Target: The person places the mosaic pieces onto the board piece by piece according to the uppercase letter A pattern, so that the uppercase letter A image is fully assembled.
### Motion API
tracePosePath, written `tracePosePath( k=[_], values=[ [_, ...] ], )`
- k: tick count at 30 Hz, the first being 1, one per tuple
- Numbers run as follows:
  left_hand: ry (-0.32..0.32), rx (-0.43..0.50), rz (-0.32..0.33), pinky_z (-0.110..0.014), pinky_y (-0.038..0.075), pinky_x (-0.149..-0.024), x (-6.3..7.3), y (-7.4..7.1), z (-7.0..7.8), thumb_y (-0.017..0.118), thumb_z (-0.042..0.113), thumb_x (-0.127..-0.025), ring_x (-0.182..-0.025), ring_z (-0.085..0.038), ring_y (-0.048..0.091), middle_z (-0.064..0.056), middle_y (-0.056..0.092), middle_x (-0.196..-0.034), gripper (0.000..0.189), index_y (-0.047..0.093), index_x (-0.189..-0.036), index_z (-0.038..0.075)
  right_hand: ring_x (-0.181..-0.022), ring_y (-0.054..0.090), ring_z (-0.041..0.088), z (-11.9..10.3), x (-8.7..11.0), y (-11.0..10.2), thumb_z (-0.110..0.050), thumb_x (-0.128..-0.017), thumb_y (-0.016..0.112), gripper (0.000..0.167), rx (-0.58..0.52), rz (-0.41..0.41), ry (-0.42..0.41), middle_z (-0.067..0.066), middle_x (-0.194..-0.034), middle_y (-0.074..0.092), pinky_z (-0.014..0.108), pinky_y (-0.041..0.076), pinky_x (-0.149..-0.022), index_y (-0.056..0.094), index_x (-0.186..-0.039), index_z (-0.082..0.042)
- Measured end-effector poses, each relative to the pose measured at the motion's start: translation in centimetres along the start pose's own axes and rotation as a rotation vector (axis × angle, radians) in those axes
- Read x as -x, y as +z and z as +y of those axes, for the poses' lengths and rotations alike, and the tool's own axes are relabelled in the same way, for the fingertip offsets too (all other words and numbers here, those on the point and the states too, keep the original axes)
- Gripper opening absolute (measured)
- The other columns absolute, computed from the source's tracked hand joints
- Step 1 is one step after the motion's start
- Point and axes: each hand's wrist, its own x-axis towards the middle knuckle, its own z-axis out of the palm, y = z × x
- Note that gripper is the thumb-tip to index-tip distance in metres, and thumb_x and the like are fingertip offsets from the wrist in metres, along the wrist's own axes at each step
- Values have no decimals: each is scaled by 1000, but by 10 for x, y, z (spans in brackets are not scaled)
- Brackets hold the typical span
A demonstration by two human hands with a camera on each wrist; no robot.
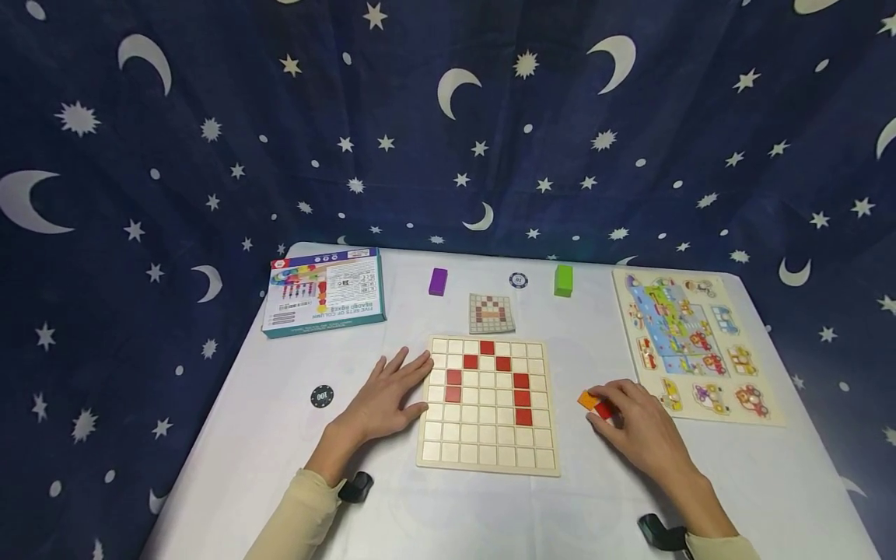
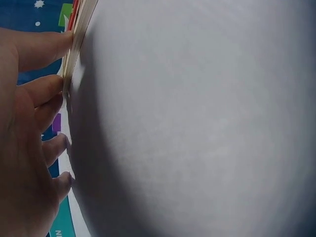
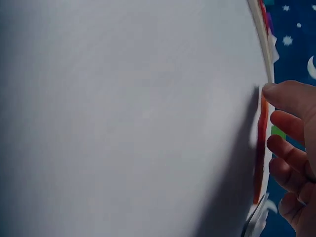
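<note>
A cream grid board [image 1: 488, 470] lies mid-table, with several red tiles [image 1: 522, 398] set in its squares like an arch. My left hand [image 1: 387, 397] rests at its left edge, fingers spread; the left wrist view has the thumb [image 2: 52, 47] and a fingertip against the board's side [image 2: 76, 49]. To the right of the board, my right hand [image 1: 640, 428] bends loosely over an orange tile [image 1: 586, 400] and a red tile [image 1: 603, 410] on the table. Its thumb tip [image 3: 270, 90] meets the row of tiles in the right wrist view. The palm hides part of them.
Behind the board lies a small pattern card [image 1: 491, 313]. Farther back are a purple block [image 1: 438, 281], a poker chip [image 1: 518, 280] and a green block [image 1: 563, 281]. A toy box [image 1: 325, 292] and black chip [image 1: 322, 396] lie left, a picture puzzle [image 1: 700, 350] right.
</note>
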Motion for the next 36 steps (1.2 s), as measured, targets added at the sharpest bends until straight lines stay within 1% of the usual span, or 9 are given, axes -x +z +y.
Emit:
tracePosePath(
  k=[5, 9, 12, 16, 20, 23, 26, 30, 36],
  values=[
    [4, -11, -1, -67, 14, -135, -1, 1, -1, 67, 37, -100, -168, -37, 20, 0, 34, -176, 75, 39, -166, 17, -99, 66, 30, 9, 9, -4, -22, -78, 94, 37, 22, -1, -4, 8, -109, 70, 53, 52, -86, 80, -110, -11],
    [1, -10, -7, -67, 14, -135, -1, 1, -1, 66, 37, -100, -168, -36, 19, 1, 33, -176, 74, 39, -167, 18, -98, 66, 29, 11, 10, -8, -21, -77, 94, 36, 40, -4, -27, 8, -110, 69, 52, 54, -85, 80, -109, -10],
    [1, -8, -12, -67, 14, -135, -2, 2, -2, 66, 37, -100, -168, -36, 19, 1, 32, -177, 75, 38, -167, 18, -99, 66, 29, 12, 10, -12, -21, -77, 94, 37, 53, -24, -32, 8, -111, 70, 52, 55, -85, 80, -109, -10],
    [-3, -1, -22, -66, 12, -136, -3, 1, -2, 67, 37, -100, -168, -36, 17, 1, 31, -177, 75, 37, -167, 18, -102, 67, 33, 15, 9, -17, -21, -75, 95, 40, 66, -55, -42, 10, -112, 70, 56, 55, -88, 80, -110, -11],
    [-8, -3, -30, -66, 12, -136, -2, 0, -2, 66, 37, -101, -169, -35, 16, 2, 30, -177, 75, 37, -167, 19, -100, 67, 33, 17, 8, -19, -22, -73, 97, 37, 72, -58, -63, 10, -110, 71, 56, 56, -88, 81, -105, -13],
    [-3, -7, -30, -66, 12, -136, -3, -1, -2, 66, 37, -101, -169, -36, 16, 2, 31, -177, 74, 37, -167, 19, -96, 66, 29, 16, 8, -19, -24, -72, 97, 33, 66, -47, -68, 8, -107, 71, 54, 55, -85, 81, -99, -15],
    [3, -3, -30, -66, 12, -136, -3, -2, -1, 66, 36, -101, -169, -36, 17, 1, 31, -177, 74, 37, -167, 18, -94, 64, 25, 13, 7, -18, -26, -72, 98, 30, 48, -43, -60, 4, -105, 70, 51, 53, -84, 80, -96, -19],
    [4, 0, -32, -67, 12, -135, -3, -3, -1, 66, 36, -101, -169, -36, 17, 1, 31, -177, 74, 37, -167, 18, -92, 63, 21, 6, 3, -16, -29, -73, 98, 29, 34, -40, -58, 0, -105, 70, 48, 51, -81, 79, -94, -22],
    [6, 3, -21, -66, 13, -136, -1, 0, -1, 66, 36, -100, -168, -36, 18, 1, 33, -177, 74, 39, -167, 18, -94, 64, 21, -13, -5, -6, -33, -74, 97, 30, 23, -11, -127, -1, -105, 70, 46, 52, -80, 79, -95, -22]
  ],
)
